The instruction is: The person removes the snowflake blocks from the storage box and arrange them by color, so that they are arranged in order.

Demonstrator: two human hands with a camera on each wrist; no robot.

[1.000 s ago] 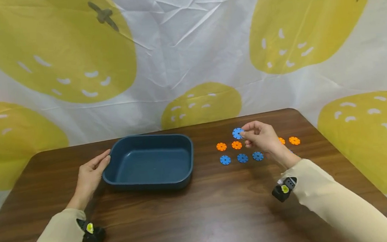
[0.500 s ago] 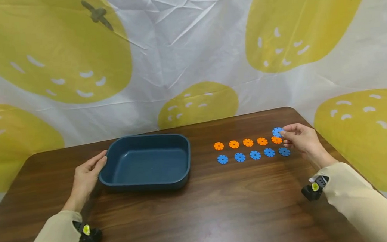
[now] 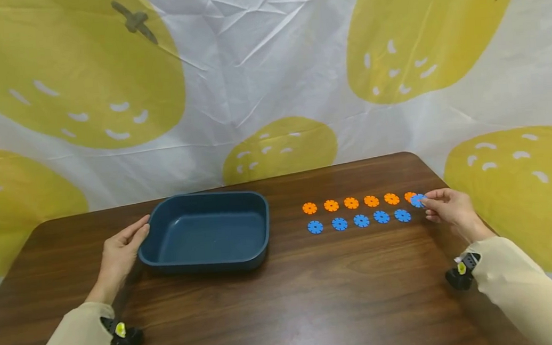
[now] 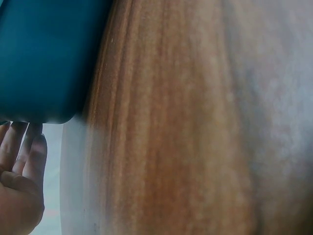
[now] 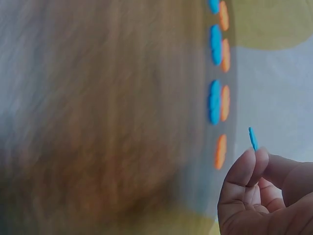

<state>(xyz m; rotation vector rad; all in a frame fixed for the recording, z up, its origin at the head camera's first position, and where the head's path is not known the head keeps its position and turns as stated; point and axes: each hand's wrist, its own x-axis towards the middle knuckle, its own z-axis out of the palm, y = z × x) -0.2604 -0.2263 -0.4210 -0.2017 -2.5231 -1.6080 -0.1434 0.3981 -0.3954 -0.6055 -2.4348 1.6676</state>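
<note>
In the head view my right hand [image 3: 454, 213] pinches a blue notched plastic disc [image 3: 418, 200] between thumb and fingertips. The right wrist view shows this disc [image 5: 253, 138] edge-on, apart from the table. It overlaps the rightmost orange notched disc [image 3: 409, 197] in the head view. Several orange discs [image 3: 351, 203] lie in a row, and in front of them runs a row of several blue discs [image 3: 361, 220]. My left hand [image 3: 120, 255] touches the left end of a dark blue rectangular basin [image 3: 205, 265] with extended fingers. In the left wrist view its fingertips meet the basin's outer wall [image 4: 49, 73].
The brown wooden table [image 3: 314, 309] has a rounded far right corner. Behind it hangs a white cloth [image 3: 269, 76] printed with large yellow fruit. The basin stands left of the disc rows.
My right hand has carried the blue disc to the right, past the orange row, and then lower toward the end of the blue row. My left hand stays at the basin; the view shifts slightly.
</note>
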